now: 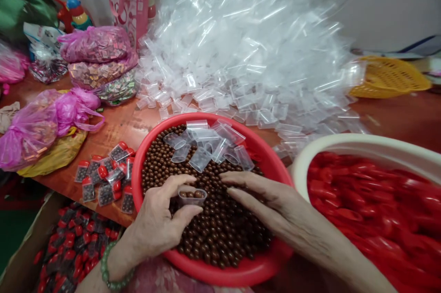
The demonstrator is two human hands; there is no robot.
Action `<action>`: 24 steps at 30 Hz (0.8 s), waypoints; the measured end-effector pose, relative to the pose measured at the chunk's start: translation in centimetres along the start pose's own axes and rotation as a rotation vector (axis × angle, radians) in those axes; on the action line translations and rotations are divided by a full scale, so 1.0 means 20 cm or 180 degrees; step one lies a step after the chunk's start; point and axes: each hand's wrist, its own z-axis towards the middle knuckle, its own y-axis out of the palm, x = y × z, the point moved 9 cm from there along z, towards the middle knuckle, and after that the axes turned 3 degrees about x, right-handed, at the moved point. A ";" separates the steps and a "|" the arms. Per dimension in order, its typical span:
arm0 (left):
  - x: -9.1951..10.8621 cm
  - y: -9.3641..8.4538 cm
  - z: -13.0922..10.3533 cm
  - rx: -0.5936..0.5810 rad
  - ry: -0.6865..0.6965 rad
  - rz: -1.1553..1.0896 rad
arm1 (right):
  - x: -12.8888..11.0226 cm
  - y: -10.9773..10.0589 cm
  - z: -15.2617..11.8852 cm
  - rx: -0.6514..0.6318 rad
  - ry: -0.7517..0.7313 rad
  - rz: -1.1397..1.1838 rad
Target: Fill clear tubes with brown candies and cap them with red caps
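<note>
Between the thumb and fingers of my left hand (160, 219) is a small clear plastic container (192, 197), its open mouth up and brown balls showing inside. My right hand (272, 201) reaches over the red basin (289, 178) with its fingers stretched out, just above the brown balls (220, 238). I see nothing between those fingers. Several clear containers (201, 159) lie loose on top of the balls at the far side of the basin.
Behind the basin rises a large heap of clear containers (241, 54). A white tub (310, 160) of red caps (344, 201) stands at right. Filled, red-capped containers (106, 173) lie at left, above a carton (25, 242) holding more. Pink bags (99, 45) and a yellow basket (389, 77) sit farther back.
</note>
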 end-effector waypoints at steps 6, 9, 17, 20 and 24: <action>-0.05 0.03 0.02 0.0085 -0.0409 -0.0564 | 0.18 -0.23 0.01 0.1099 -0.0037 -0.1420; -0.06 0.03 0.03 0.0128 -0.0639 -0.0972 | 0.26 -0.20 0.04 0.1028 -0.0013 -0.1930; -0.06 0.06 0.01 0.0006 -0.0932 -0.1360 | 0.34 -0.12 0.10 0.0790 0.0150 -0.2049; -0.05 0.06 0.01 0.0038 -0.0945 -0.1528 | 0.34 -0.12 0.12 0.0864 0.0282 -0.2210; -0.07 0.12 0.01 -0.0161 -0.1127 -0.2121 | 0.31 -0.12 0.11 0.0962 0.0290 -0.2319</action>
